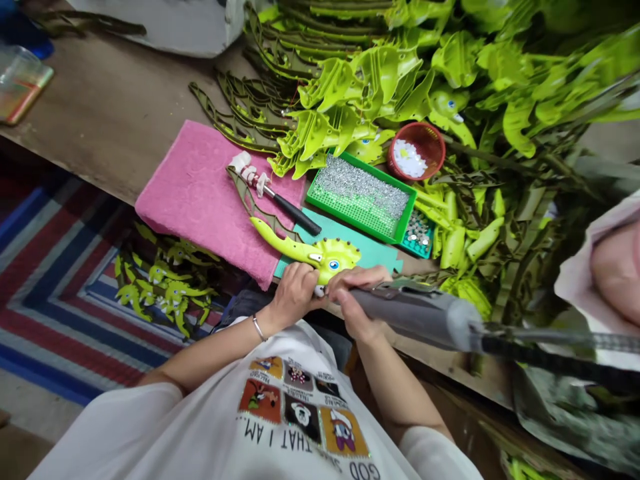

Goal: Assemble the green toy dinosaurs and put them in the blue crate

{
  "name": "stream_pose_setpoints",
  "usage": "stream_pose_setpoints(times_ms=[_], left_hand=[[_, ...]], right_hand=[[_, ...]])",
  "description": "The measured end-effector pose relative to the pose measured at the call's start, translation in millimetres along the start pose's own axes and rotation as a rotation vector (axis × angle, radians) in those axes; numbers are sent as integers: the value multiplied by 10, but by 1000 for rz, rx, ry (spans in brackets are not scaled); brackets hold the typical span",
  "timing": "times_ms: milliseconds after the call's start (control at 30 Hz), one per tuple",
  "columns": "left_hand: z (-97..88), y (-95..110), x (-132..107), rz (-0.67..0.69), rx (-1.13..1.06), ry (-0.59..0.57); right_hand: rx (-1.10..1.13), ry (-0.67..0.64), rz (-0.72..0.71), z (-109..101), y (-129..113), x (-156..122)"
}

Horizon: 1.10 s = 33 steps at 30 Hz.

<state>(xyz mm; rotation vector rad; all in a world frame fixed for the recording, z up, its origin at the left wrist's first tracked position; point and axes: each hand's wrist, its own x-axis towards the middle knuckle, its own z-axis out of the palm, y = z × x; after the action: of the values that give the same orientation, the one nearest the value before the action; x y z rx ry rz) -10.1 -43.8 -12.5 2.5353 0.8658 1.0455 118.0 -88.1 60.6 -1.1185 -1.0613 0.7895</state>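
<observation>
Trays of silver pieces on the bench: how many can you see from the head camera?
2: a green perforated tray beside the pink towel, and a smaller teal tray at its lower right corner. More may be hidden under the green pieces.

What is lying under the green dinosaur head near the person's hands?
A flat teal sheet lies under the lime-green plastic dinosaur head. The part of the sheet directly beneath the head is covered, so nothing there can be seen.
</observation>
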Motion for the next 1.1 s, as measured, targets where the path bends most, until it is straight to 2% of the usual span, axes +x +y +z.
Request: stream_pose_setpoints(times_ms=[100, 200, 300, 367, 433, 533, 600, 667, 800, 933, 1100], left_hand=[[3, 0, 12, 13, -18, 25], [12, -1, 18, 7, -51, 18], [18, -9, 26, 5, -51, 17], [8, -19, 31, -7, -52, 14], [-23, -32, 29, -25, -58, -9], [-123, -55, 22, -42, -86, -73], [-215, -72, 45, -43, -66, -98], [-305, -90, 117, -25, 0, -118], [-407, -126, 391, 69, 91, -254], [-377, -151, 576, 61, 134, -423], [-327, -158, 569, 25, 151, -429]], right_hand=[[-16, -28, -106, 44, -1, 48], [-14, -114, -137, 34, 0, 100], [-15, -238, -138, -52, -74, 178], [22, -246, -122, -157, -158, 297], [68, -117, -167, -298, -224, 503], [26, 276, -318, -545, -188, 928], [-55, 488, -316, -703, -59, 1193], [-127, 594, -273, -828, 113, 1379], [-187, 612, -208, -941, 385, 1516], [-218, 583, -167, -938, 483, 1535], [-147, 568, -191, -922, 535, 1563]])
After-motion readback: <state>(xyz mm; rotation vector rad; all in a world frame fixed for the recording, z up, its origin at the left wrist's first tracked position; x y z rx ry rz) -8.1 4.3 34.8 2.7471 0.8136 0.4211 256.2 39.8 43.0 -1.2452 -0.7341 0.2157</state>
